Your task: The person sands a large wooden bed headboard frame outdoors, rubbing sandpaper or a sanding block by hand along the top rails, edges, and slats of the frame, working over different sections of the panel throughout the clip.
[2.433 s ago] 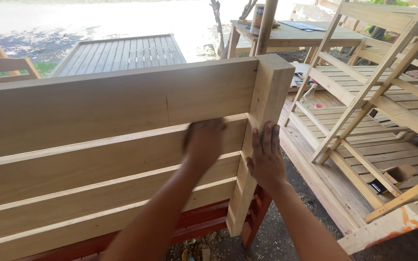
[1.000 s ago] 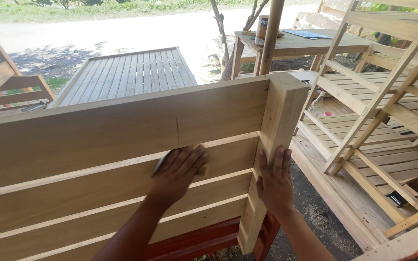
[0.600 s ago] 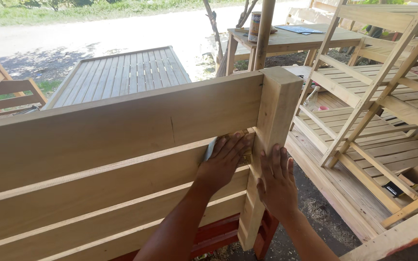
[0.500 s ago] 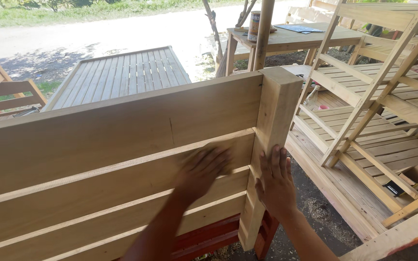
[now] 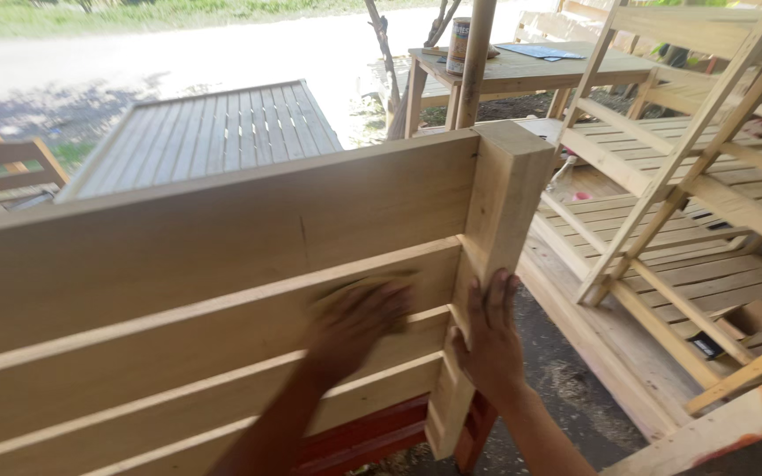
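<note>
Head cam: left hand (image 5: 354, 322) blurry, pressed flat on the slatted wooden panel (image 5: 222, 264), grip unclear; right hand (image 5: 491, 339) spread against the corner post (image 5: 496, 238). Looks heavy and stiff, best grabbed by that post.

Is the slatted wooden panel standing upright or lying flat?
Upright: the slatted panel stands on edge, right hand steadying its corner post.

**Hands on the slatted panel**

Left hand (image 5: 354, 322) blurred, pressed flat against the second wooden slat (image 5: 178, 344) of the upright slatted panel (image 5: 222, 229), something dark just visible beneath the palm. Right hand (image 5: 489, 339) braced on the corner post (image 5: 500, 220), fingers pointing up. Red support (image 5: 363, 436) showing under the bottom slat. Beyond: grey slatted panel (image 5: 205, 132), wooden worktop (image 5: 531, 66) carrying a can (image 5: 459, 44), pale wooden frames (image 5: 690, 176) leaning at right.
</note>
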### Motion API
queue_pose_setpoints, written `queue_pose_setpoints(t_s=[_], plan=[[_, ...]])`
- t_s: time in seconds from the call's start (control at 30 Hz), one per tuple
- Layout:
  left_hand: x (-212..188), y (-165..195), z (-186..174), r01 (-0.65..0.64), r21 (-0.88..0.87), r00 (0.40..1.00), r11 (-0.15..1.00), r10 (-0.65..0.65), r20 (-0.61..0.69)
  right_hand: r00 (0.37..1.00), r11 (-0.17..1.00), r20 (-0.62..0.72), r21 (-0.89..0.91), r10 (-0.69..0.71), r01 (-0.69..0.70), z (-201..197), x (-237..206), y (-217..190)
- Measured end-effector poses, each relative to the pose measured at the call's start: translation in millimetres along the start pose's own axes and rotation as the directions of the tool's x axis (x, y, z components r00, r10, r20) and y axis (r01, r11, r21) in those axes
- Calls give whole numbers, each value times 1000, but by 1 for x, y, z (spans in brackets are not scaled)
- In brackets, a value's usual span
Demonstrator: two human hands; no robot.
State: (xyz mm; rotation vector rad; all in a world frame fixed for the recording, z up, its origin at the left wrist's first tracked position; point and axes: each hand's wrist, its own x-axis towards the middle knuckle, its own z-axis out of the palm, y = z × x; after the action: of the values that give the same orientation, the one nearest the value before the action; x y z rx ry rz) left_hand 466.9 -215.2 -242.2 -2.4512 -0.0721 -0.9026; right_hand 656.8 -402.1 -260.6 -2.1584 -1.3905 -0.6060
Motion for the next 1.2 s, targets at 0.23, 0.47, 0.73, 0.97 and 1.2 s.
queue_pose_setpoints(t_s=[0.23, 0.47, 0.73, 0.97, 1.2], plan=[[-30, -16, 6, -59, 96, 992, 994, 47, 117, 994, 994, -67, 70, -84, 89, -1, 3, 1], [29, 2, -3, -33, 88, 997, 996, 27, 65, 998, 999, 64, 43, -12, 9, -5, 2, 11], [-7, -17, 7, 38, 104, 998, 994, -32, -59, 997, 989, 78, 145, -12, 1, -6, 11, 5], [51, 34, -4, 161, 2, 974, 987, -159, 160, 984, 999, 171, -3, -47, 48, -12, 6, 24], [-26, -60, -107, 503, 51, 853, 863, -486, -187, 990, 993, 82, 39, -112, 109, 12, 7, 31]])
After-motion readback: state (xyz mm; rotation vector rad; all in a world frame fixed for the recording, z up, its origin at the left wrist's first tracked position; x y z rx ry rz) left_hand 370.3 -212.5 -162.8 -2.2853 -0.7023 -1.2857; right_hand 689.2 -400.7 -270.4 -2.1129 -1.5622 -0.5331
